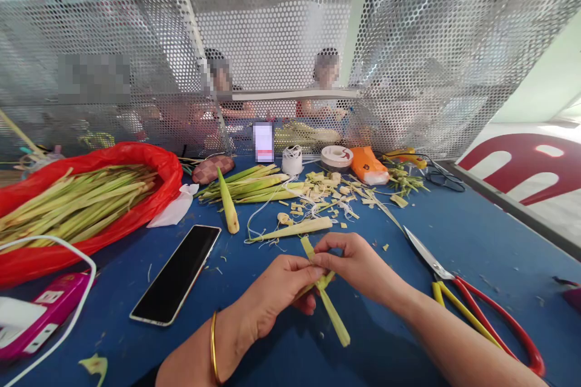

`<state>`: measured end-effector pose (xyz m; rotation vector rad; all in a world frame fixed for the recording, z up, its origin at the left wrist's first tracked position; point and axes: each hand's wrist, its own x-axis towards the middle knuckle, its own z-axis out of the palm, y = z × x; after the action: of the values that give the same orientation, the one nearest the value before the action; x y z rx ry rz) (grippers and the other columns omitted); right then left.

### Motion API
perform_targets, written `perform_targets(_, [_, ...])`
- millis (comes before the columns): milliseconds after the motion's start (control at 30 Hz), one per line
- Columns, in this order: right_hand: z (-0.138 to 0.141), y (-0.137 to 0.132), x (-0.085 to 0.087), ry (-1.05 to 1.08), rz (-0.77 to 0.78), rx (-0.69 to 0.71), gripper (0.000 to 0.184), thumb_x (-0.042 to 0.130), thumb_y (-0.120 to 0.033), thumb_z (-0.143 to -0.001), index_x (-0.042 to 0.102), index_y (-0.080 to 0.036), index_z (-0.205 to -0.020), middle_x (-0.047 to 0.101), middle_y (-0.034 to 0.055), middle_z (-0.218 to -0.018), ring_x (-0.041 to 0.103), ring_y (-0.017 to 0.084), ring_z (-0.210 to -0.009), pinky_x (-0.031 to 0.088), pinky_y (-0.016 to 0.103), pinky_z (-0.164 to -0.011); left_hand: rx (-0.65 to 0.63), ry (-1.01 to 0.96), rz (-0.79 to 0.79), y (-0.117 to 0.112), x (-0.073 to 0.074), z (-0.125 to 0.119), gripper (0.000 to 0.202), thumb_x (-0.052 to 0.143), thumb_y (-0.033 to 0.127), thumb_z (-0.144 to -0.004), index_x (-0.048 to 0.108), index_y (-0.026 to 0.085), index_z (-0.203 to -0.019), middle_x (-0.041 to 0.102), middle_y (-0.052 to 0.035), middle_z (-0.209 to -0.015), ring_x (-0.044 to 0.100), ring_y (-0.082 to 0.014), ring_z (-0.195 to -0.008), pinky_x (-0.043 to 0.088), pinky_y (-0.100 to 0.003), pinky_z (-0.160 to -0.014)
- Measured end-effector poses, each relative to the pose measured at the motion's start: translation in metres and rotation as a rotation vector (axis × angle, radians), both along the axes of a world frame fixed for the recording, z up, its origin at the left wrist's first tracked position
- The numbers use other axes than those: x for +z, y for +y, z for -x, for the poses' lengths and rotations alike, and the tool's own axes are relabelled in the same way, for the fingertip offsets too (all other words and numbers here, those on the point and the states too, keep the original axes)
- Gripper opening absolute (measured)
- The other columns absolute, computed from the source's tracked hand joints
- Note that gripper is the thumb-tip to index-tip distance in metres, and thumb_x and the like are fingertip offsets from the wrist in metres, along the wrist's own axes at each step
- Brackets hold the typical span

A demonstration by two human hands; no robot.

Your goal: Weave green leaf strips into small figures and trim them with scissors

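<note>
Over the front middle of the table, a pale green strip of leaf (334, 319) is folded or crossed on itself between my two hands. My left hand (284, 283), with a gold bangle at the wrist, pinches the crossing from the left. From the right, my right hand (351, 259) presses thumb and finger onto the same spot. One strip end points down towards me and another sticks up beyond the fingers. A long pale husk shoot (295, 228) lies just past my hands, and a greener pointed shoot (228, 202) rests farther left.
Scissors (442, 272) with red and yellow handles lie open on the right. A black-screened phone (176, 275) and a red bag (170, 172) of long leaves occupy the left. Behind are a thread spool (292, 161), tape roll (336, 157), orange packet (368, 164), scattered scraps and a perforated metal screen (276, 30).
</note>
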<state>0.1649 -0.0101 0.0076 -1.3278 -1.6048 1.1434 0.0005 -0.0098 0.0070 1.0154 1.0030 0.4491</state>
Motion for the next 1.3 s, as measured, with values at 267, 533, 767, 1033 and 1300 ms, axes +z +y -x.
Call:
perform_targets(267, [0.009, -0.005, -0.006, 0.014, -0.130, -0.093, 0.015, 0.063, -0.020, -0.072, 0.061, -0.021, -0.058, 0.059, -0.0011, -0.063, 0.053, 0.015, -0.062, 0.042, 0.027, -0.059, -0.117, 0.052, -0.011, -0.001, -0.007, 0.000, 0.039, 0.066, 0.051, -0.072, 0.069, 0.013, -0.078, 0.073, -0.0091, -0.084, 0.056, -0.0088, -0.049, 0.040, -0.023, -0.051])
perform_targets(533, [0.008, -0.001, -0.011, -0.035, -0.347, -0.164, 0.013, 0.059, -0.025, -0.082, 0.067, -0.024, -0.071, 0.069, 0.0030, -0.082, 0.060, 0.021, -0.083, 0.042, 0.038, -0.088, 0.013, -0.001, 0.053, -0.003, -0.001, -0.001, 0.039, 0.075, 0.050, -0.066, 0.069, 0.012, -0.068, 0.058, 0.0010, -0.052, 0.053, -0.0095, -0.046, 0.044, -0.024, -0.055])
perform_targets(767, [0.006, 0.001, -0.015, 0.216, -0.037, -0.284, 0.033, 0.069, -0.051, -0.073, 0.070, -0.018, -0.070, 0.068, 0.0058, -0.072, 0.061, 0.024, -0.074, 0.047, 0.033, -0.071, 0.359, -0.272, -0.156, 0.008, 0.008, 0.010, 0.032, 0.079, 0.042, -0.067, 0.075, 0.014, -0.082, 0.072, -0.0065, -0.079, 0.063, -0.0182, -0.088, 0.043, -0.028, -0.090])
perform_targets(1033, [0.029, -0.017, -0.026, 0.285, 0.023, -0.112, 0.037, 0.073, -0.054, -0.070, 0.075, -0.017, -0.069, 0.069, 0.0060, -0.071, 0.060, 0.023, -0.072, 0.048, 0.032, -0.071, 0.332, -0.329, -0.220, 0.002, 0.011, 0.001, 0.025, 0.078, 0.037, -0.063, 0.074, 0.013, -0.067, 0.070, -0.0052, -0.068, 0.060, -0.0183, -0.075, 0.045, -0.028, -0.077])
perform_targets(1300, [0.023, -0.020, -0.026, 0.196, -0.043, -0.015, 0.030, 0.067, -0.042, -0.079, 0.062, -0.018, -0.063, 0.058, 0.0022, -0.068, 0.050, 0.018, -0.069, 0.041, 0.029, -0.066, 0.329, -0.344, -0.302, 0.002, 0.011, 0.003, 0.023, 0.070, 0.031, -0.073, 0.068, 0.014, -0.058, 0.064, -0.0036, -0.063, 0.055, -0.0146, -0.065, 0.043, -0.025, -0.063])
